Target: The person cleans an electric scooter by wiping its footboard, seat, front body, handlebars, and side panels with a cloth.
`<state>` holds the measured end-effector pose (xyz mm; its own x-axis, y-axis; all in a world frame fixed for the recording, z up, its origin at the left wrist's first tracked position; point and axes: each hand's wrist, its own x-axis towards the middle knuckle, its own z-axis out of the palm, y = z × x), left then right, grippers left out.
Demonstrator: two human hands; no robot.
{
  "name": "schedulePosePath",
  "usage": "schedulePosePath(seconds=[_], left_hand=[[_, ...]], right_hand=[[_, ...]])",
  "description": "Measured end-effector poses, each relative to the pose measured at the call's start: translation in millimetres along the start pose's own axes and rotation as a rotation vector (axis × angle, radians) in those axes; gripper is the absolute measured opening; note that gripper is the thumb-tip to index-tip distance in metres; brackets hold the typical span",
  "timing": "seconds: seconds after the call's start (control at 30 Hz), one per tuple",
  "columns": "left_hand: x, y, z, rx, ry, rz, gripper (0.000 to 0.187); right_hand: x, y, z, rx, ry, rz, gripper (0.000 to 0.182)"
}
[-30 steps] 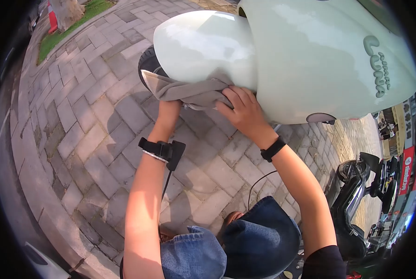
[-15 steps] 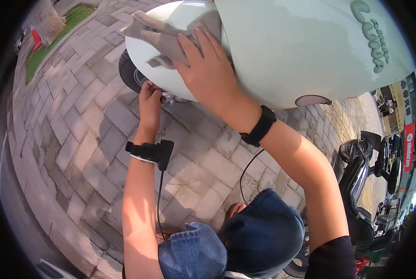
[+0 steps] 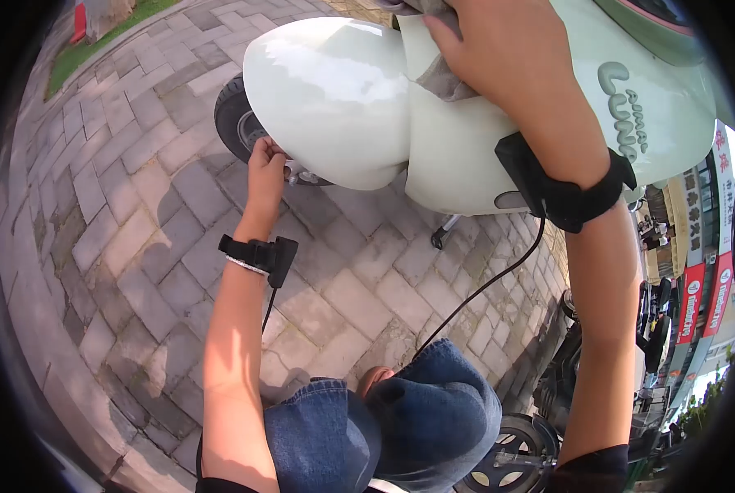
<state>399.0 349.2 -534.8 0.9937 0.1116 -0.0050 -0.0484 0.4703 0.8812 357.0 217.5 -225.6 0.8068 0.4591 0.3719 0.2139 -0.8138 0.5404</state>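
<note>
A pale green scooter [image 3: 482,156] fills the upper middle, with raised letters on its side. My right hand [image 3: 507,49] presses a grey cloth [image 3: 449,82] against the body behind the front fender; part of the cloth is hidden under the hand. The glossy front fender [image 3: 326,99] covers the upper part of the front wheel [image 3: 237,119]. Low beside the wheel, under the fender's edge, my left hand [image 3: 264,177] is closed with its fingers curled together. A silvery part [image 3: 301,175] shows just right of those fingers; what they grip is hidden.
Grey paving bricks [image 3: 178,271] lie underneath, and a kickstand [image 3: 443,232] reaches down from the scooter. Black cables run from both wristbands. My denim-covered knees [image 3: 433,411] are at the bottom. Another parked bike [image 3: 507,460] stands at lower right.
My right hand has moved the cloth off the front fender, right and up onto the scooter's body. My left hand has stayed by the wheel. The view has shifted slightly.
</note>
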Motion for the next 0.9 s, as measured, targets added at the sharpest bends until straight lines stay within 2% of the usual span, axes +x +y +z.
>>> schedulePosePath(seconds=[0.07,0.1,0.13,0.27,0.33,0.4,0.53,0.57,0.6,0.67,0.73,0.8,0.83,0.9], left_hand=[[-2,-3,0,0.019,-0.003,0.006,0.024],[-4,0,-1,0.028,-0.031,-0.015,0.023],[-6,4,-3,0.035,-0.052,-0.029,0.023],[-7,11,-7,0.028,-0.085,-0.026,0.022],[-7,9,-6,0.052,-0.097,-0.036,0.021],[-7,9,-5,0.041,-0.087,-0.033,0.021],[-4,5,-8,0.051,-0.096,-0.033,0.021],[-5,7,-8,0.067,-0.092,-0.034,0.021],[-4,7,-7,0.080,-0.091,-0.033,0.021],[-3,0,-10,0.072,-0.112,-0.037,0.023],[-3,7,-10,0.060,-0.099,-0.031,0.022],[-3,7,-10,0.062,-0.113,-0.043,0.021],[-3,8,-10,0.067,-0.116,-0.038,0.021],[-4,10,-14,0.123,-0.145,-0.030,0.023]], right_hand=[[-24,-8,44,-0.066,0.314,-0.256,0.008],[-38,-21,52,-0.077,0.270,-0.308,0.011],[-53,-29,72,-0.220,0.336,-0.353,0.013],[-113,-35,105,-0.135,0.239,-0.486,0.011],[-124,-22,93,0.148,0.099,-0.485,0.009],[-109,-11,52,0.142,0.161,-0.379,0.010],[-68,51,10,-0.004,0.647,-0.117,0.029],[-72,49,7,0.045,0.612,0.030,0.025],[-68,25,10,0.149,0.644,0.090,0.025],[-75,13,37,-0.056,0.807,-0.128,0.029],[-88,3,77,-0.007,0.805,-0.198,0.040],[-112,-16,105,-0.003,0.742,-0.170,0.005],[-127,-18,115,-0.007,0.738,-0.169,0.005],[-154,-28,139,0.022,0.499,-0.303,0.010]])
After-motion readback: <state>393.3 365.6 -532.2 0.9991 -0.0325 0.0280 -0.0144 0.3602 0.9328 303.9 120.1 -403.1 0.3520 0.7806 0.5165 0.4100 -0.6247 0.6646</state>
